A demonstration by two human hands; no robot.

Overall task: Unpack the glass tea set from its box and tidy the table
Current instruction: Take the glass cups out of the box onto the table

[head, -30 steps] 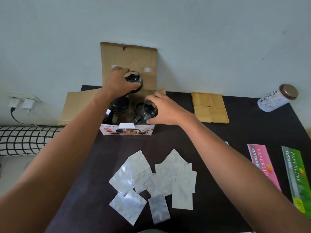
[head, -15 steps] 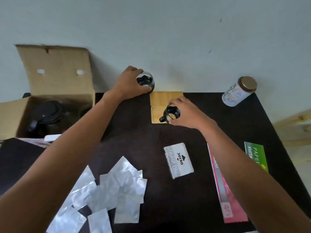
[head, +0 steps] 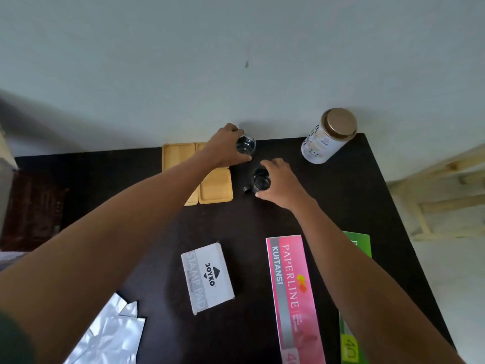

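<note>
Glass cups upright: left hand (head: 227,148) grips far cup (head: 246,145), right hand (head: 279,183) near cup (head: 261,180).

**Count of what sits on your table**

Around the stamp pad box (head: 207,277), you have two glass cups (head: 246,145) (head: 261,179) beyond it, wooden coasters (head: 215,185) there too, at least three showing, one jar (head: 328,136) far right, two receipt books (head: 295,298) (head: 359,244) beside it, and several foil pouches (head: 110,334) near left.
</note>
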